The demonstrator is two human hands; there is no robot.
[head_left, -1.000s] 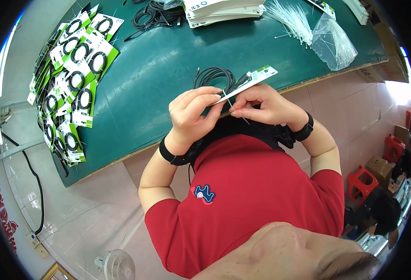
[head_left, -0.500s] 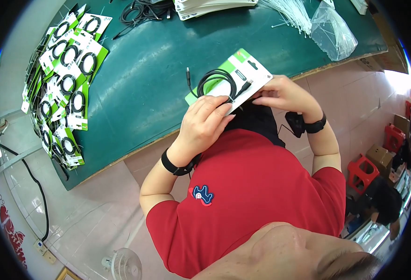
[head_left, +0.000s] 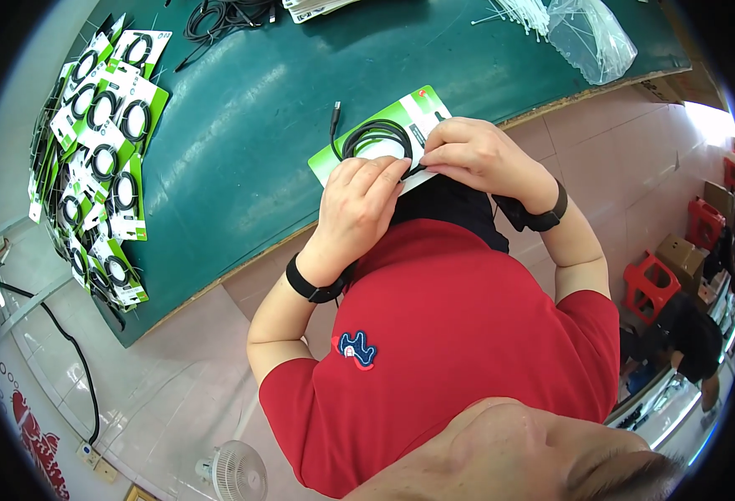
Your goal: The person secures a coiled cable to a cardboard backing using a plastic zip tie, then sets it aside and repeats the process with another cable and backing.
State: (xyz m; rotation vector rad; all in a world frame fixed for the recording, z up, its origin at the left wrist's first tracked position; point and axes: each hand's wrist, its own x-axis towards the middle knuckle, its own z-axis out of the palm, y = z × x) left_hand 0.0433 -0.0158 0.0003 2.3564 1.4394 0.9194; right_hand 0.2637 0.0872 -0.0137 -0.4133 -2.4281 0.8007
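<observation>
A coiled black cable [head_left: 382,127] lies against a green and white backing card [head_left: 324,164] at the table's near edge. One of its plugs sticks up at the left. My left hand [head_left: 357,199] is closed over the card's lower edge and the bottom of the coil. From the right, my right hand [head_left: 478,157] reaches over the card's front, fingers pinched together beside the coil. Its fingertips meet close to my left ones, near a dark piece of cable. Whatever lies in that pinch is too small to make out.
Carded cables [head_left: 104,163] are heaped along the green table's [head_left: 242,159] left side. Loose black cables [head_left: 217,21] and a stack of white cards [head_left: 313,7] lie at the back. White zip ties [head_left: 522,15] and a clear plastic bag [head_left: 589,46] are at the far right.
My right hand has come from behind the card's right edge to its front, pinching beside the coil. The card and my left hand have shifted slightly left.
</observation>
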